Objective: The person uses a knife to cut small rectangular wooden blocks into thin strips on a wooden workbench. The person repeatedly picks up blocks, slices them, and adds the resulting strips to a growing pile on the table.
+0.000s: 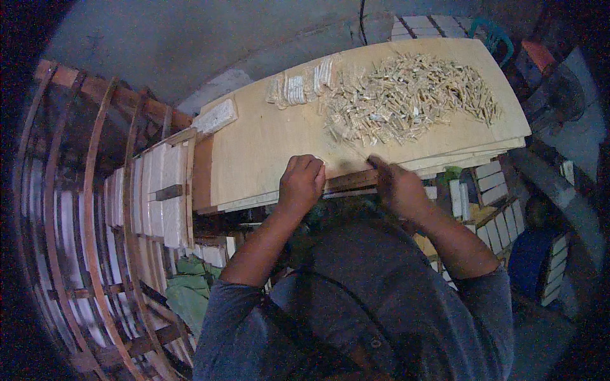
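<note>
My left hand (pixel 302 180) is closed at the near edge of a pale plywood board (pixel 241 159), with a small pale thing, too small to name, partly showing at its fingertips. My right hand (pixel 397 187) is just right of it at the same edge, slightly blurred, fingers bent together; what they hold, if anything, is unclear. Beyond both hands lies a wide pile of small tan slender pieces (pixel 419 95), some apparently in clear wrappers. Left of the pile are bundles of white sticks (pixel 295 89) and a flat whitish packet (pixel 215 117).
Wooden racks (pixel 95 209) with pale slabs run along the left, above a green sack (pixel 187 289). Stacked white blocks (pixel 489 184) sit below the board at right, near a dark blue object (pixel 527 260). A teal chair (pixel 495 35) and a grey wall (pixel 210 44) are at the back.
</note>
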Action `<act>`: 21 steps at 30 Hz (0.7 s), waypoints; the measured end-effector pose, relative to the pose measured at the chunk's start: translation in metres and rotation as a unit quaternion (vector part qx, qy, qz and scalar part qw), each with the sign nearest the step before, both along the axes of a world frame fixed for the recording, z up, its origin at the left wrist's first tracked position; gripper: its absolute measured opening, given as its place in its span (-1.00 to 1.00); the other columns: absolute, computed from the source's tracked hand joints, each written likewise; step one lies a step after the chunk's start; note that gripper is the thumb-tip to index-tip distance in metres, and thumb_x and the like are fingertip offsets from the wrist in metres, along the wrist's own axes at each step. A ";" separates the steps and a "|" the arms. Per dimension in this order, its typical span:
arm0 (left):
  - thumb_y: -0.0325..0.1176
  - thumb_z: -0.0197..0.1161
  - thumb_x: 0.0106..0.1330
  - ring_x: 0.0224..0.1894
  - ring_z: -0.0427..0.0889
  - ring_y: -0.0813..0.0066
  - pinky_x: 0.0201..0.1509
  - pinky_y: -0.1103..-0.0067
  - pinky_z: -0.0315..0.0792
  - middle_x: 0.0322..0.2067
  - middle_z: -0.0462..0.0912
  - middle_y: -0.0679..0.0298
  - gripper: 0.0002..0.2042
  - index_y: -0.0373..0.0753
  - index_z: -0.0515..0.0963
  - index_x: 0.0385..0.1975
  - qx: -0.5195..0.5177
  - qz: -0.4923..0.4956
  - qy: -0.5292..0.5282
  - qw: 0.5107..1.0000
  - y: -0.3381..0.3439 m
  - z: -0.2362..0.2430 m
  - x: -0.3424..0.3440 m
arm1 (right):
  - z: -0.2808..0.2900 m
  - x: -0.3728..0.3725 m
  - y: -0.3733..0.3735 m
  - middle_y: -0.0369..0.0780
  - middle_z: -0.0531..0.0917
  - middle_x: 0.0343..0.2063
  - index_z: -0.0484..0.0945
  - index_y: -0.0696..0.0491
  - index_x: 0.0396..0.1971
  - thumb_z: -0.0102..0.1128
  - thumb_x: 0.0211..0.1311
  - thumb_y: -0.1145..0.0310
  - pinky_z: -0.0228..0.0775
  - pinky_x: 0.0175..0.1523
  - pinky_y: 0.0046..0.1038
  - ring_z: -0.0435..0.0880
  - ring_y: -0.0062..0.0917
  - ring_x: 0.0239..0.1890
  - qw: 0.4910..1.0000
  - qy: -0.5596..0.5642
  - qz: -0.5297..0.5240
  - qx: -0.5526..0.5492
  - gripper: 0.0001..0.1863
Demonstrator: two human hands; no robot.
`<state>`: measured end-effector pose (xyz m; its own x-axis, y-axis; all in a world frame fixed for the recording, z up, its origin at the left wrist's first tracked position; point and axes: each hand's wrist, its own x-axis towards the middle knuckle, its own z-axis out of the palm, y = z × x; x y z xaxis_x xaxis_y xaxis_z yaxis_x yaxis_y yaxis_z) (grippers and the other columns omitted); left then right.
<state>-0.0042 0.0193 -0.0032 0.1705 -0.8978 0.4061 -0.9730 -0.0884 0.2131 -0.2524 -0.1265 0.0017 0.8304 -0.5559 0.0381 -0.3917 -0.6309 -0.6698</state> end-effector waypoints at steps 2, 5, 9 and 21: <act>-0.36 0.43 0.23 -0.10 0.62 0.04 0.00 0.23 0.57 -0.18 0.64 0.08 -0.78 -0.25 0.65 -0.17 0.012 -0.004 0.012 1.000 -0.001 0.002 0.002 | 0.018 -0.001 -0.019 0.09 0.72 0.01 0.42 -0.01 0.41 0.22 0.34 0.45 0.62 0.10 -0.09 0.75 0.03 0.00 0.997 -0.055 -0.046 0.008 -0.39; -0.30 0.50 0.17 -0.05 0.62 -0.01 0.06 0.19 0.55 -0.09 0.62 0.01 -0.59 -0.26 0.59 0.01 0.046 0.020 -0.007 0.999 -0.015 0.005 0.007 | 0.040 -0.011 -0.034 0.08 0.70 0.11 0.43 0.02 0.40 0.17 0.39 0.43 0.60 0.20 -0.14 0.72 0.01 0.11 0.991 -0.100 -0.091 0.012 -0.44; -0.15 0.55 0.15 0.22 0.58 -0.12 0.35 0.18 0.45 0.17 0.58 -0.12 -0.24 -0.33 0.40 0.33 0.171 0.084 0.118 0.975 -0.064 0.037 0.006 | 0.044 -0.034 -0.031 0.06 0.69 0.14 0.44 0.04 0.39 0.15 0.46 0.39 0.59 0.21 -0.14 0.71 0.02 0.13 0.983 -0.116 -0.137 0.029 -0.48; -0.23 0.55 0.16 0.05 0.72 0.07 0.18 0.31 0.59 0.05 0.71 -0.03 -0.35 -0.10 0.48 0.29 0.124 0.005 0.265 0.956 -0.188 0.028 0.029 | 0.013 -0.114 -0.017 -0.05 0.79 -0.12 0.51 0.03 0.37 0.23 0.39 0.54 0.58 -0.07 -0.41 0.76 -0.50 -0.18 0.958 -0.146 -0.248 -0.005 -0.46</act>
<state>0.0245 -0.1684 0.0251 0.3027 -0.9525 0.0339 -0.7326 -0.2098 0.6476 -0.3668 -0.1431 0.0145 0.4172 -0.8781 0.2344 -0.4424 -0.4215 -0.7916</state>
